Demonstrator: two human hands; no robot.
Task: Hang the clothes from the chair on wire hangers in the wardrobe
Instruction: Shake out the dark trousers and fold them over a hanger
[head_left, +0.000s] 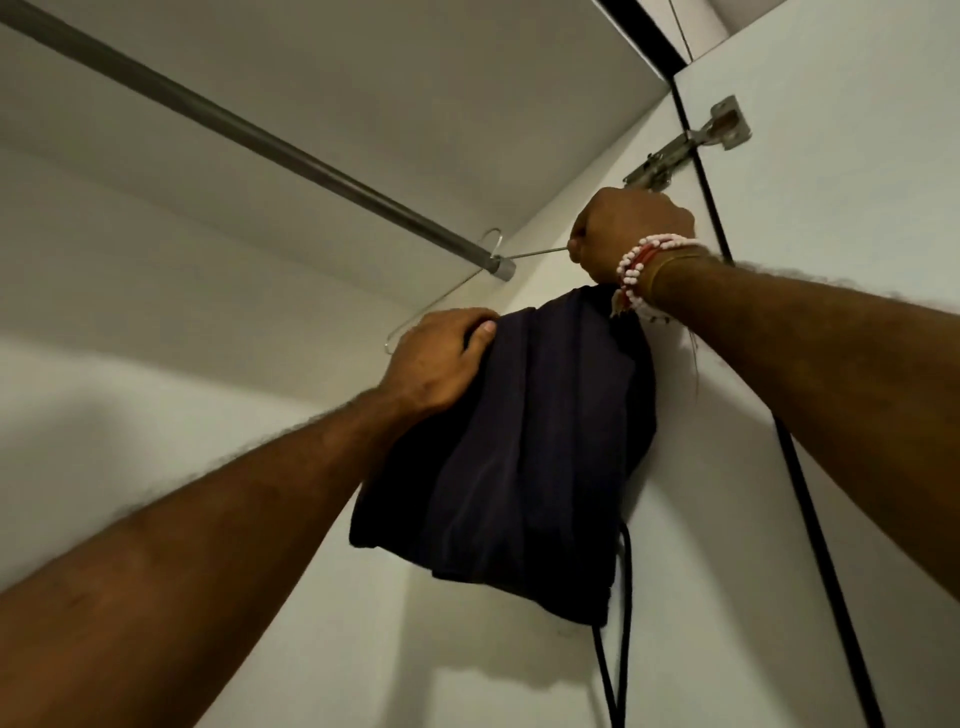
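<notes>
A dark navy garment (524, 457) hangs folded over a thin wire hanger (171, 253), whose hook loops over the grey wardrobe rail (249, 140) near the rail's right end. My right hand (631, 231), with bead bracelets at the wrist, grips the hanger's right arm, fingers curled round the wire. My left hand (441, 358) holds the garment's upper left edge, thumb pressed on the cloth, beside the hanger's left corner. The hanger's lower bar is hidden by the cloth.
White wardrobe walls and a top panel (415, 104) enclose the rail. A metal door hinge (691, 140) sits just above my right hand. The open door (857, 182) is to the right. Black cords (623, 623) dangle below the garment.
</notes>
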